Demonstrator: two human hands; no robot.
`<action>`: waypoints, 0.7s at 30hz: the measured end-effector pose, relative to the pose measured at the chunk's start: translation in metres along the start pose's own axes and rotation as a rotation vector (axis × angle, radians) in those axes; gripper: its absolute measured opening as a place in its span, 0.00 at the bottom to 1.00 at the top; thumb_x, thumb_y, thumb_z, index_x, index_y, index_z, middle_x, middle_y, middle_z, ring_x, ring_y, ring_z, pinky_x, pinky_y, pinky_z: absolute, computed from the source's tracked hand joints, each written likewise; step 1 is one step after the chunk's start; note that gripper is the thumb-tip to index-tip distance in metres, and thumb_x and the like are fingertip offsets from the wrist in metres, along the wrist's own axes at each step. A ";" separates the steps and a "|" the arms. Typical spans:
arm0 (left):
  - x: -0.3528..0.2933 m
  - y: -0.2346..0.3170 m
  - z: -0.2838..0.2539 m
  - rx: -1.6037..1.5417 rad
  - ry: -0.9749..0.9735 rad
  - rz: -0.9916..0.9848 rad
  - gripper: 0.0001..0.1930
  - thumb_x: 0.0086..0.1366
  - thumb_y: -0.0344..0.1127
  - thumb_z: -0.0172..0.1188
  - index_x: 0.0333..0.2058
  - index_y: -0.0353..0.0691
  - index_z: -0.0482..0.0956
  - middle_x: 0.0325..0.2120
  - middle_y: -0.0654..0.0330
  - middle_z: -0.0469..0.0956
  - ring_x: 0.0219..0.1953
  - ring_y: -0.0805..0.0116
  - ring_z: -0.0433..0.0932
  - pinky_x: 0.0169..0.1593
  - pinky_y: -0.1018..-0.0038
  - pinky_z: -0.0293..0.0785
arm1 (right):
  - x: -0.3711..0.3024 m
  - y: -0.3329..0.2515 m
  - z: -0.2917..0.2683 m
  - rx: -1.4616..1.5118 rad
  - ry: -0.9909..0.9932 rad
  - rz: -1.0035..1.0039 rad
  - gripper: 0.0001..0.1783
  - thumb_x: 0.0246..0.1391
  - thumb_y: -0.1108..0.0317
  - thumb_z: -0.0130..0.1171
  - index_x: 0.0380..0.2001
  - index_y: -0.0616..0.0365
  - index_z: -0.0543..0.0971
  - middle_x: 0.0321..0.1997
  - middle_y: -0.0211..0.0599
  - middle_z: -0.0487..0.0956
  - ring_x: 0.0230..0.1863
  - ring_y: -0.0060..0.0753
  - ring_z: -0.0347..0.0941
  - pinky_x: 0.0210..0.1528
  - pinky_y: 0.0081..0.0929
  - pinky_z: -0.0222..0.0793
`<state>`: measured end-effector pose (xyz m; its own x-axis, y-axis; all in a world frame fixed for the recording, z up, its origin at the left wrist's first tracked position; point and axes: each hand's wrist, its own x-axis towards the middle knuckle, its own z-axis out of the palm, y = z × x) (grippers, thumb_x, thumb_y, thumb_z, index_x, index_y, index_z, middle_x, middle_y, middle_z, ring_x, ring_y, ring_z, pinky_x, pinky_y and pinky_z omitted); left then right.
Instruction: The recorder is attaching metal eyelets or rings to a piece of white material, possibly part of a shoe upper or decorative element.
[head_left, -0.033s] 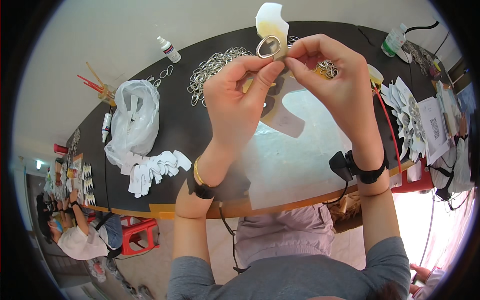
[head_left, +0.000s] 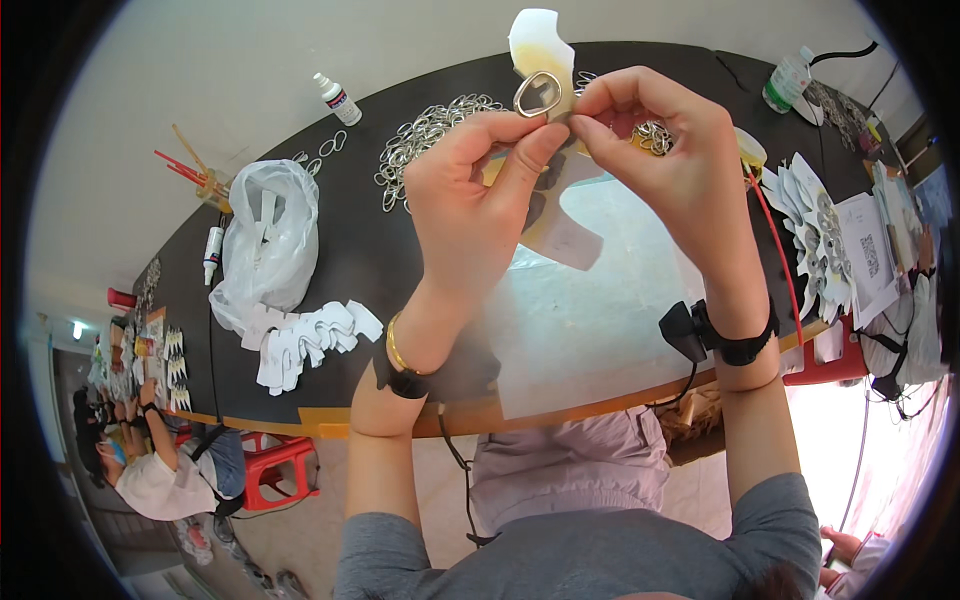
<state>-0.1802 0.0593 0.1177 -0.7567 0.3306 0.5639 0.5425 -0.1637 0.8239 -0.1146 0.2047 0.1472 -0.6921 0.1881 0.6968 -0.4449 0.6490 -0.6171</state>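
Observation:
Above the far part of the dark table, both hands meet at a metal ring and a curved, cut white piece with yellowish stains. My left hand is closed, thumb and forefinger pinching at the ring's lower edge. My right hand is closed too, its thumb and forefinger pinching the curved piece just right of the ring. The piece's white end stands up behind the ring, while a pale curved part hangs below the fingers. My fingertips partly hide where ring and piece meet.
Many metal rings are heaped left of centre. A translucent sheet covers the near tabletop. To the left are a plastic bag, white cut pieces and a small bottle; stacked pieces lie right. Another person sits far left.
The curved piece has shifted very slightly to the left, its hanging end a little higher. Both hands keep their pinch, almost in the same place.

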 end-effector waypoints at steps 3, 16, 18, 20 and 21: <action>0.001 -0.003 0.002 0.060 0.002 0.107 0.06 0.58 0.29 0.63 0.33 0.32 0.81 0.23 0.64 0.80 0.24 0.83 0.74 0.26 0.86 0.67 | 0.002 0.001 -0.007 0.083 -0.109 0.126 0.05 0.45 0.76 0.61 0.28 0.63 0.78 0.25 0.25 0.77 0.29 0.14 0.68 0.33 0.15 0.65; 0.008 0.011 -0.009 -0.210 -0.192 -0.207 0.09 0.60 0.29 0.61 0.36 0.28 0.77 0.27 0.61 0.79 0.29 0.81 0.76 0.32 0.85 0.73 | 0.008 0.030 0.005 0.307 -0.221 0.174 0.09 0.41 0.70 0.61 0.26 0.58 0.72 0.22 0.21 0.70 0.27 0.17 0.64 0.35 0.16 0.62; 0.008 0.011 -0.007 -0.204 -0.192 -0.206 0.09 0.60 0.28 0.61 0.37 0.28 0.77 0.27 0.61 0.79 0.29 0.80 0.77 0.32 0.85 0.73 | 0.006 0.039 0.016 0.390 -0.018 -0.021 0.14 0.43 0.70 0.60 0.35 0.57 0.69 0.28 0.24 0.72 0.29 0.17 0.66 0.37 0.18 0.65; 0.006 0.010 -0.007 -0.264 -0.171 -0.186 0.08 0.60 0.28 0.60 0.37 0.29 0.77 0.28 0.61 0.79 0.30 0.81 0.76 0.33 0.85 0.73 | 0.004 0.027 0.011 0.515 -0.121 0.136 0.19 0.45 0.70 0.59 0.40 0.56 0.66 0.32 0.27 0.72 0.31 0.17 0.68 0.38 0.19 0.67; 0.007 0.009 -0.008 -0.264 -0.170 -0.185 0.08 0.60 0.28 0.60 0.37 0.29 0.77 0.28 0.61 0.79 0.30 0.81 0.76 0.33 0.85 0.73 | 0.004 0.025 0.010 0.525 -0.158 0.196 0.19 0.46 0.70 0.59 0.41 0.56 0.66 0.33 0.28 0.73 0.34 0.18 0.69 0.39 0.19 0.67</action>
<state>-0.1837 0.0525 0.1292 -0.7497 0.5231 0.4053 0.2728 -0.3136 0.9095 -0.1341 0.2145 0.1315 -0.8487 0.1293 0.5128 -0.4939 0.1529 -0.8560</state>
